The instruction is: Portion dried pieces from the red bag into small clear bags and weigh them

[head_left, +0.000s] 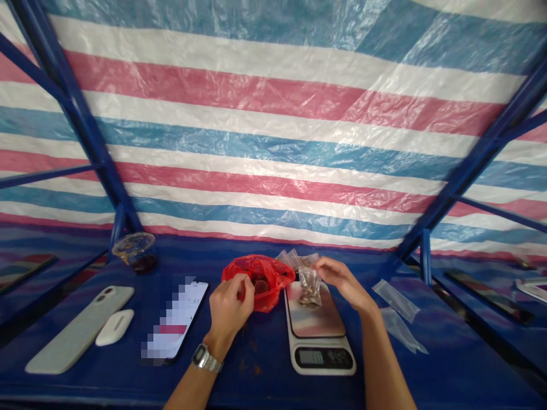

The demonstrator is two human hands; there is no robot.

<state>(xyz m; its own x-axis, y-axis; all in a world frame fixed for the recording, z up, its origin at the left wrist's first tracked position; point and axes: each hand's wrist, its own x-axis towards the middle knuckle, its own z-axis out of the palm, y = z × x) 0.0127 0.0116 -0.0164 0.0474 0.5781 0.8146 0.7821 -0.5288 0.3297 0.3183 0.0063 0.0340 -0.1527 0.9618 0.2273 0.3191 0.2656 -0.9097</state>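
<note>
The left hand [233, 302] bends in at the wrist, fingers curled at the mouth of 1 red bag [269, 299]; I cannot tell whether they pinch anything. Apart from it, the right hand [339, 278] points its fingers leftward at the top of 1 small filled bag [310, 287] on 1 scale [318, 323], grip unclear. 2 phones [81, 330] lie left of the left hand, 2 flat bags [397, 300] right of the right. Blue tabletop [260, 384] stretches between left wrist and scale edge.

Your left grip [231, 303] hides part of the red plastic bag [272, 296]; you get only blurred digits on the digital scale [323, 358]; pixel blocks mask the smartphone [184, 319] screen.
</note>
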